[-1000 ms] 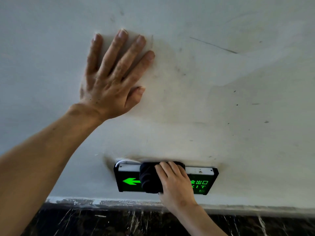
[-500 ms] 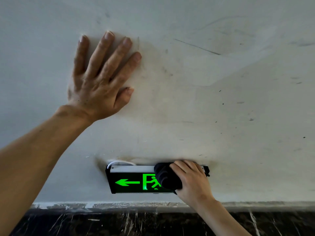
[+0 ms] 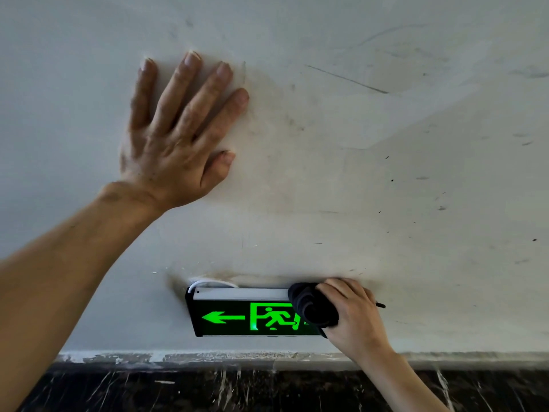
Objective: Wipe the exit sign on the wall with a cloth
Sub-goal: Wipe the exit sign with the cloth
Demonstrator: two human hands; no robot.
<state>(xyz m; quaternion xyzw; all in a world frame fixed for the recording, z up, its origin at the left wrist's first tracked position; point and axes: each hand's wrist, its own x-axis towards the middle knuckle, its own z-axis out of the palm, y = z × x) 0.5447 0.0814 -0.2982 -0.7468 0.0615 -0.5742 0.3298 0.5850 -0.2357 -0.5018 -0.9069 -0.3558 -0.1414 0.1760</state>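
A black exit sign (image 3: pixel 237 318) with a glowing green arrow and running figure is fixed low on the white wall. My right hand (image 3: pixel 353 316) grips a bunched dark cloth (image 3: pixel 312 306) and presses it against the sign's right end, hiding the lettering there. My left hand (image 3: pixel 181 135) lies flat on the wall above and to the left of the sign, fingers spread, holding nothing.
The white wall (image 3: pixel 386 173) carries scuffs and dark specks. A white cable (image 3: pixel 208 283) loops out behind the sign's top left corner. Below the sign runs a grey strip, then a dark marble skirting (image 3: pixel 237 391).
My right hand has slid the cloth from the sign's middle to its right end, uncovering the running figure. The left hand stays planted on the wall.
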